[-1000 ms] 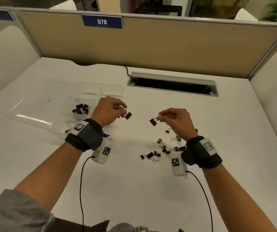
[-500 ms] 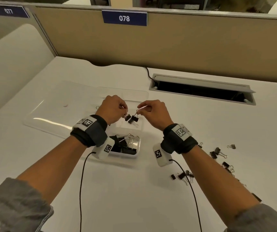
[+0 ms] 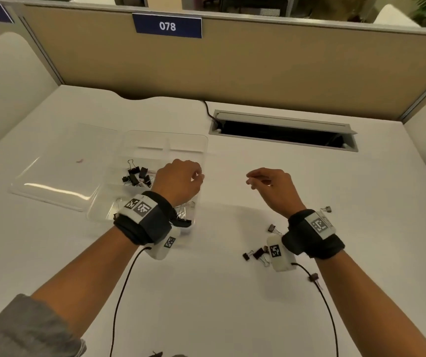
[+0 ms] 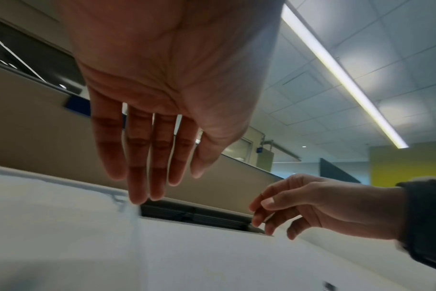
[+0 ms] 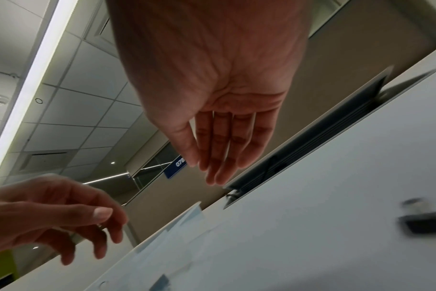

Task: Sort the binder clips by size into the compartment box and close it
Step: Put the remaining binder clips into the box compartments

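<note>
Clear hard-plastic compartment box point(image 3: 165, 140) sits at 10 o'clock on the white desk point(image 3: 206, 305), flat lid point(image 3: 60, 173) swung open to its left. Black binder clips w/ wire handles point(image 3: 136, 175) fill a middle compartment; more lie near the wrist, partly hidden. Left hand point(image 3: 178, 182) hovers over the box, fingers straight, empty. Right hand point(image 3: 273, 186) at 1 o'clock, fingers loose, empty. Loose clips point(image 3: 257, 253) at 4 o'clock beside the right wrist.

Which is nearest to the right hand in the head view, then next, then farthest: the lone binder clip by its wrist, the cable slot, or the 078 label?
From the right hand:
1. Lone binder clip, on the table just right of the wrist.
2. Cable slot, ahead in the table.
3. 078 label, up on the partition, ahead-left.
</note>
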Tool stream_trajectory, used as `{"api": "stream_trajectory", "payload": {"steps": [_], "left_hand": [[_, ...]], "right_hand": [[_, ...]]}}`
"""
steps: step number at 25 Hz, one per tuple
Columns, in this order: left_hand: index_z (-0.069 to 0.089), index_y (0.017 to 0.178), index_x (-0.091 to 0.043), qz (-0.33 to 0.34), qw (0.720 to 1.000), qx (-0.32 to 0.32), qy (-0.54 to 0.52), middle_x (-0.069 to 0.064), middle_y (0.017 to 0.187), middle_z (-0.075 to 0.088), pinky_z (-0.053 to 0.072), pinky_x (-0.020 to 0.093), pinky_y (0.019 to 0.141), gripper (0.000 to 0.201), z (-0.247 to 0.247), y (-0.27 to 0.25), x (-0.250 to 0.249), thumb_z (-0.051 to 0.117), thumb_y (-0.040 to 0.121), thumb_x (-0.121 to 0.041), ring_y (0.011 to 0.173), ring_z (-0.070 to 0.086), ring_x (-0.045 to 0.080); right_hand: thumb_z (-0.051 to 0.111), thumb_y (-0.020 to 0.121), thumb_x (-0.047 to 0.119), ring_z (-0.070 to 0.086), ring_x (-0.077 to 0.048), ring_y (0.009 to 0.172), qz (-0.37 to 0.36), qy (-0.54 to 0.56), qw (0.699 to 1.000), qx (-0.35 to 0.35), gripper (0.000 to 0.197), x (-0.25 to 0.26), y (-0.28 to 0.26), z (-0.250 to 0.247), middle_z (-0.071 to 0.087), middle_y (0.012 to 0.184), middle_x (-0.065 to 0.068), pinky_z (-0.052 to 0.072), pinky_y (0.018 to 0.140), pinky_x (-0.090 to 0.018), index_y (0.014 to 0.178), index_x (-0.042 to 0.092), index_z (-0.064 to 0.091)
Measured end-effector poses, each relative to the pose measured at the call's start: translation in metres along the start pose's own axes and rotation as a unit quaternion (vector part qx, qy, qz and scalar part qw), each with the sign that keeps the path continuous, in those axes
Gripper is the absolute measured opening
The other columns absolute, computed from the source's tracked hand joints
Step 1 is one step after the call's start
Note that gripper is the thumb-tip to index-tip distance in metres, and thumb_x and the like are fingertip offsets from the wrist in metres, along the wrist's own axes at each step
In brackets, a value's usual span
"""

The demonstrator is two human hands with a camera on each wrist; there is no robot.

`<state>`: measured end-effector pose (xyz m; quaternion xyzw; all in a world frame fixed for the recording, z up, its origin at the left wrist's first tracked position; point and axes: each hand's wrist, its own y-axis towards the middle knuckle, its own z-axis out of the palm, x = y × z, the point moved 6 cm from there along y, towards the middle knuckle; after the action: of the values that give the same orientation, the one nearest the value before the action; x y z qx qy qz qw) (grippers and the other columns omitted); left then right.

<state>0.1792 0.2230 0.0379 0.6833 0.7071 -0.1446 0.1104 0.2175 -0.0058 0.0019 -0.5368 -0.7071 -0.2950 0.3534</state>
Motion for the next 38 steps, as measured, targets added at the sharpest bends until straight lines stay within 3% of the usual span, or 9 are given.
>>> {"api": "stream_trajectory", "payload": {"steps": [2,7,9,16,20,24,30,35,38], "left_hand": [[0.066,0.109,-0.025,0.026,0.999,0.016,-0.01,-0.009,0.098,0.069,0.049,0.033,0.079,0.026,0.018,-0.014,-0.034,0.05,0.094,-0.04,0.091,0.063,0.016],[0.063,0.113,-0.026,0.072,0.993,0.09,-0.009,-0.009,0.1,0.069,0.047,0.032,0.08,0.03,0.079,-0.04,-0.103,0.05,0.093,-0.044,0.097,0.06,0.015],[0.061,0.116,-0.026,0.078,0.99,0.113,-0.006,-0.008,0.105,0.067,0.044,0.031,0.079,0.031,0.101,-0.042,-0.121,0.05,0.093,-0.044,0.1,0.059,0.016],[0.049,0.133,-0.026,0.113,0.981,0.154,-0.034,-0.001,0.134,0.052,0.042,0.035,0.095,0.042,0.159,-0.043,-0.184,0.053,0.092,-0.036,0.122,0.049,0.021],[0.04,0.141,-0.017,0.08,0.984,0.154,0.026,0.007,0.139,0.044,0.043,0.041,0.095,0.048,0.182,-0.031,-0.208,0.045,0.096,-0.032,0.126,0.044,0.028],[0.051,0.127,-0.01,0.046,0.989,0.126,0.062,0.01,0.131,0.046,0.043,0.04,0.089,0.037,0.191,-0.018,-0.22,0.046,0.096,-0.031,0.119,0.047,0.029],[0.058,0.115,-0.012,0.041,0.995,0.088,0.035,0.007,0.117,0.055,0.044,0.037,0.085,0.029,0.191,-0.016,-0.218,0.052,0.093,-0.029,0.108,0.052,0.026],[0.062,0.109,-0.017,0.043,0.997,0.06,-0.012,0.0,0.107,0.064,0.041,0.034,0.087,0.026,0.175,-0.029,-0.21,0.058,0.088,-0.032,0.098,0.058,0.023],[0.067,0.105,-0.024,0.038,0.992,0.072,-0.093,-0.004,0.103,0.065,0.048,0.034,0.084,0.024,0.164,-0.038,-0.203,0.067,0.082,-0.028,0.093,0.059,0.019]], "right_hand": [[0.061,0.092,0.023,0.068,-0.009,0.089,0.022,-0.015,1.0,-0.006,0.018,-0.021,-0.025,-0.028,0.073,0.097,0.005,0.054,0.075,-0.023,0.106,0.019,0.071],[0.062,0.091,0.029,0.068,-0.008,0.087,0.076,-0.13,0.988,-0.025,0.018,-0.079,-0.088,-0.094,0.072,0.097,0.009,0.055,0.083,-0.033,0.105,0.024,0.071],[0.063,0.089,0.03,0.066,-0.008,0.087,0.097,-0.186,0.978,-0.014,0.019,-0.099,-0.11,-0.115,0.072,0.098,0.01,0.053,0.081,-0.031,0.107,0.028,0.069],[0.076,0.071,0.056,0.06,-0.009,0.094,0.174,-0.293,0.923,0.182,0.059,-0.15,-0.163,-0.143,0.061,0.106,0.013,0.05,0.084,-0.029,0.121,0.032,0.057],[0.078,0.069,0.056,0.059,-0.01,0.087,0.153,-0.309,0.917,0.199,0.052,-0.153,-0.172,-0.138,0.062,0.095,0.012,0.044,0.071,-0.024,0.109,0.028,0.06],[0.077,0.077,0.043,0.061,-0.013,0.087,0.129,-0.272,0.938,0.174,0.036,-0.154,-0.165,-0.129,0.064,0.095,0.009,0.044,0.071,-0.025,0.105,0.025,0.063],[0.066,0.088,0.02,0.063,-0.011,0.086,0.11,-0.215,0.961,0.133,0.024,-0.168,-0.154,-0.156,0.066,0.093,0.011,0.051,0.081,-0.028,0.111,0.023,0.065],[0.079,0.074,0.035,0.063,-0.006,0.08,0.105,-0.194,0.957,0.187,0.038,-0.172,-0.167,-0.153,0.066,0.09,0.014,0.052,0.078,-0.028,0.109,0.032,0.065],[0.076,0.076,0.038,0.06,-0.008,0.08,0.079,-0.218,0.954,0.191,0.035,-0.167,-0.164,-0.14,0.063,0.092,0.015,0.044,0.07,-0.024,0.108,0.036,0.063]]}}
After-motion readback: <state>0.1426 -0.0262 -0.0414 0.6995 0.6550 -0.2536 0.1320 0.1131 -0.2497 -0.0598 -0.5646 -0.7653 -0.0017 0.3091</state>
